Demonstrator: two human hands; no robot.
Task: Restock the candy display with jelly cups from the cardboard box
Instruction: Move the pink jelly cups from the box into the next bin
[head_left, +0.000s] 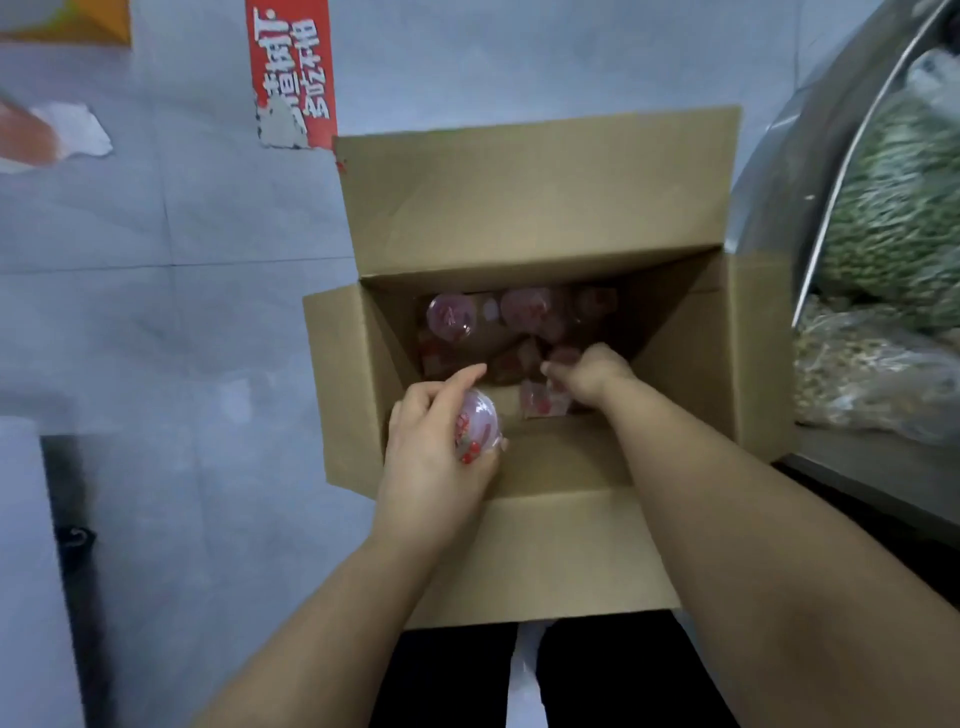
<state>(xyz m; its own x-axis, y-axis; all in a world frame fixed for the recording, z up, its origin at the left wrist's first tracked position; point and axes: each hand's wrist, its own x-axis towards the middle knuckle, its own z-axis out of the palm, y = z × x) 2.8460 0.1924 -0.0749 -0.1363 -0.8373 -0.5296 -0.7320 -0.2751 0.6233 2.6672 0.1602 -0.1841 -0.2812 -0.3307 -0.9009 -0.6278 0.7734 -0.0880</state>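
The cardboard box (545, 218) stands open on the floor in front of me, all four flaps folded outward, so the mouth is wide and nothing crosses it but my own arms; the far flap rises tall, the near flap lies flat toward my legs, and the side flaps splay left and right; the right flap sits close against a metal display bin (779, 171) holding clear bags of green and pale sweets (898, 218), while to the left there is open floor; the floor (171, 312) is pale grey tile, with a torn red sticker (293, 73) beyond the box's far left corner; deep in the box, jelly cups (451, 316) with pink-red lids lie scattered over the bottom, mostly toward the far side, the near part bare cardboard; my left hand (436, 447) hovers at the near left edge of the opening, fingers curled around one jelly cup (478, 426), gripping it against my palm; my right hand (589, 376) reaches lower into the box, wrist bent down, fingers pinched together among the loose cups; whether it has hold of one I cannot tell
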